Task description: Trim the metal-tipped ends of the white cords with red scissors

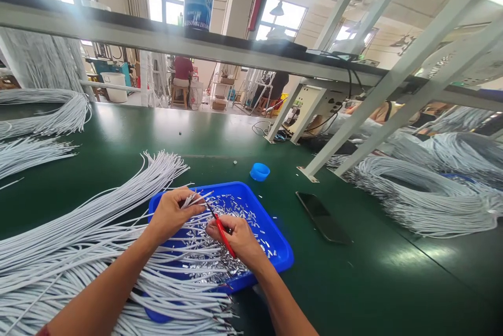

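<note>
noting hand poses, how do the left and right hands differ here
The left hand pinches white wires; the right hand grips a red-handled tool. The left hand is over the far left part of the blue tray; the right hand is nearer its middle. Both are bare and curled.

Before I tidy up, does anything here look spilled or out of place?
Yes, slightly: a few small pale pieces lie on the green table just right of the blue tray. They look stray, since similar bits lie inside it.

Factory workshop: cable bundles [118,198], green workbench [373,283], seemingly a machine [124,71] behind
</note>
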Tool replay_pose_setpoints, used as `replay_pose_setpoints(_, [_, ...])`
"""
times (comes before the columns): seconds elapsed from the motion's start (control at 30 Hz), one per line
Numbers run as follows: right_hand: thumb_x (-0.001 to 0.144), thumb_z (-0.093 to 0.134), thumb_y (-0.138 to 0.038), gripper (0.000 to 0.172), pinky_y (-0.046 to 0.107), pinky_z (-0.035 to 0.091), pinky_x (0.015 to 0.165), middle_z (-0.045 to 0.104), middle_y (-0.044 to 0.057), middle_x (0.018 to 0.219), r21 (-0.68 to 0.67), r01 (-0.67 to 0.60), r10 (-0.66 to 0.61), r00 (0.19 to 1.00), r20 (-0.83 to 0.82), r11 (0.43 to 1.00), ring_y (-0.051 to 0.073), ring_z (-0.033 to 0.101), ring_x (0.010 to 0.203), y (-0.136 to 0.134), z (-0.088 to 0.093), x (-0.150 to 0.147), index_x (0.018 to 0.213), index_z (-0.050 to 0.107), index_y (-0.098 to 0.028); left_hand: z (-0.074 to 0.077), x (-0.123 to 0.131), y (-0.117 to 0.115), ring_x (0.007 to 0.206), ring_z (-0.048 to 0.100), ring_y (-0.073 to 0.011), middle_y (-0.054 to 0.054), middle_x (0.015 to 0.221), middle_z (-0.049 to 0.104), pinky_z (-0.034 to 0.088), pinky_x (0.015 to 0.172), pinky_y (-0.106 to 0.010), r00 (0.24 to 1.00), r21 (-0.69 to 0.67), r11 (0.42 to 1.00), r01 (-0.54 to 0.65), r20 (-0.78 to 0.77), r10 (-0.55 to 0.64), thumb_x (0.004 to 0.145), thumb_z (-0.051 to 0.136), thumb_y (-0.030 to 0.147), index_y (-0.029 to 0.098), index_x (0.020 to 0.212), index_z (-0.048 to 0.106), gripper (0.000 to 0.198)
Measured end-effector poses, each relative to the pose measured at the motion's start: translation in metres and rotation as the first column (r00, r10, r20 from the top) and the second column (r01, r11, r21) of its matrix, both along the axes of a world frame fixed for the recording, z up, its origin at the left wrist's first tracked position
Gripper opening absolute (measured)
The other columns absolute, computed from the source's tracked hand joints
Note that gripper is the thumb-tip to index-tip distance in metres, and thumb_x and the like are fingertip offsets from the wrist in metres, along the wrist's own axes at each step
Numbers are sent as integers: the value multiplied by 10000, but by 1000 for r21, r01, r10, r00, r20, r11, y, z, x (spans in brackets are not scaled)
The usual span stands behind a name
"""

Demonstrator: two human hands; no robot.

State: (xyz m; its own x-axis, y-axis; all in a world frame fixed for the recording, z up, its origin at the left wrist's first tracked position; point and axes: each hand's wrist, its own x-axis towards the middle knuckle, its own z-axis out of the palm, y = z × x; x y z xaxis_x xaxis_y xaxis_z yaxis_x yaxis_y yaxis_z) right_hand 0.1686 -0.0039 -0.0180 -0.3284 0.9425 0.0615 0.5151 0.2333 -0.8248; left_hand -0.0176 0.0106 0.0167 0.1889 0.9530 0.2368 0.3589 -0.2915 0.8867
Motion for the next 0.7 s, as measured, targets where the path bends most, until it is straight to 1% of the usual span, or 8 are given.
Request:
replay_pose_setpoints(0.13, [768,554,-418,304,207,284,505,511,-20,578,41,38,-39,999,29,998,107,438,561,-2,-1,1,651,640,-150,0,1,-1,570,455,-103,25,642,521,324,541,-221,995,83,995,-48,-79,55,712,645,282,175,726,695,118])
replay_pose_setpoints(0.23, [772,537,-448,384,207,246,475,412,-37,520,68,86,-91,994,64,994,91,374,520,-3,0,-1,533,546,-147,-1,2,-2,560,447,-102,24,621,516,318,525,-219,997,71,996,-57,-51,61,705,650,297,167,706,694,137])
replay_pose_setpoints(0.3, [769,531,-468,430,209,224,461,356,-44,500,87,107,-115,989,94,990,84,338,502,-4,1,-3,483,481,-152,-2,3,-2,517,420,-94,33,556,495,299,492,-214,999,-50,999,-8,54,10,700,654,333,150,692,673,184])
replay_pose_setpoints(0.37, [764,532,-482,453,210,218,455,335,-47,487,123,128,-143,982,121,984,82,325,491,-5,1,-5,461,449,-156,-3,3,-2,462,396,-80,45,493,472,278,460,-207,972,-239,965,106,232,-49,689,663,375,134,681,643,241])
replay_pose_setpoints(0.5, [765,541,-476,396,208,298,495,479,-25,535,166,83,-102,989,109,983,103,435,528,-4,4,-4,520,547,-164,-5,3,-1,427,427,-71,17,515,533,287,447,-207,874,-474,826,306,483,-46,636,706,405,117,629,613,304])
replay_pose_setpoints(0.57, [745,575,-459,326,218,353,548,587,2,634,164,65,-81,992,93,984,130,514,600,-1,6,1,588,616,-176,-6,4,1,453,445,-77,3,540,553,300,465,-210,866,-491,825,280,501,4,610,728,405,109,637,621,316])
replay_pose_setpoints(0.63, [722,607,-445,276,234,385,587,636,22,711,136,131,-136,990,29,982,155,554,662,1,8,6,644,655,-184,-6,5,1,498,445,-83,5,560,552,314,503,-212,873,-470,856,214,486,49,597,739,404,108,660,630,322])
replay_pose_setpoints(0.7, [716,614,-444,272,243,398,593,639,28,714,55,214,-206,971,-124,975,166,559,675,2,9,7,706,674,-179,-5,6,-1,534,425,-86,19,572,528,319,541,-215,894,-441,875,201,448,21,612,728,407,118,659,618,313])
